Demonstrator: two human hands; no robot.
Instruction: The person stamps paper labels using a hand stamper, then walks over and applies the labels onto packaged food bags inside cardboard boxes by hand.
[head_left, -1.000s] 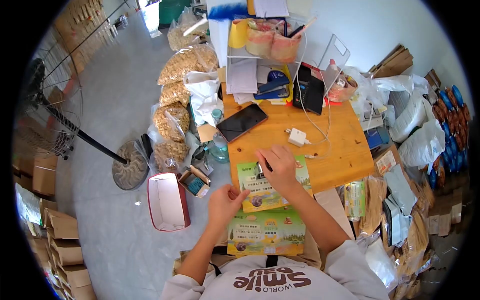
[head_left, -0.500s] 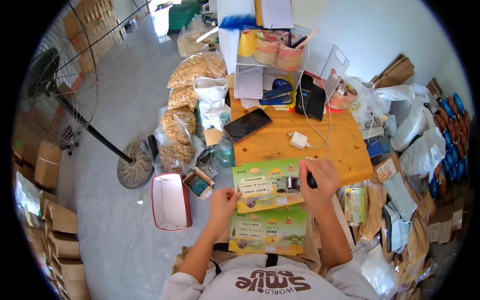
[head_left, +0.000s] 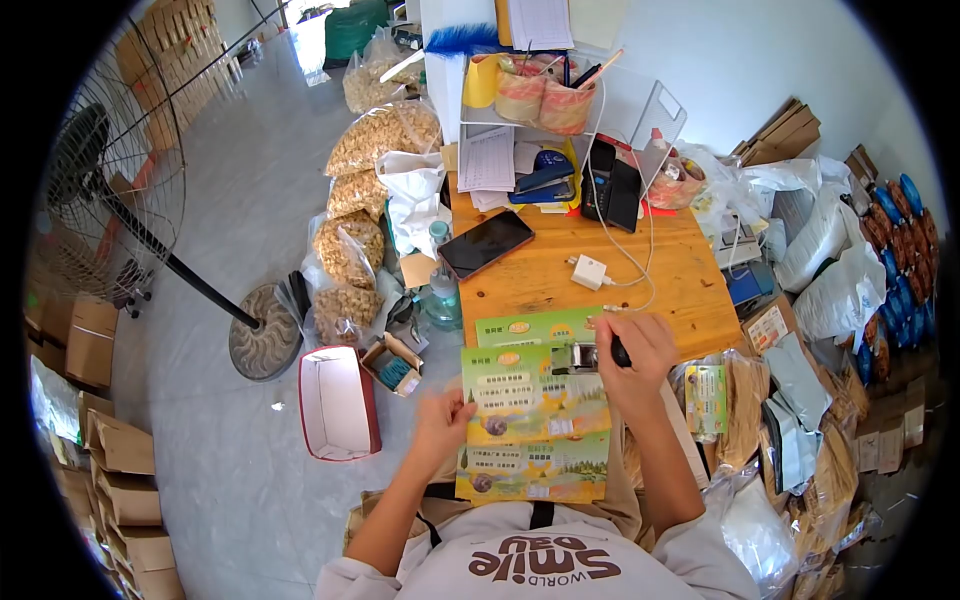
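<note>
**Black-handled stamp (head_left: 575,357) over a green printed sheet (head_left: 525,395)**

In the head view, the right hand (head_left: 640,363) grips the stamp at the sheet's upper right corner; the left hand (head_left: 438,425) pinches its left edge; the sheet partly covers a lower sheet (head_left: 530,475)

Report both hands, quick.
Left hand: closed, pinching the left edge of the middle green sheet.
Right hand: closed, holding a black-handled metal tool.
</note>
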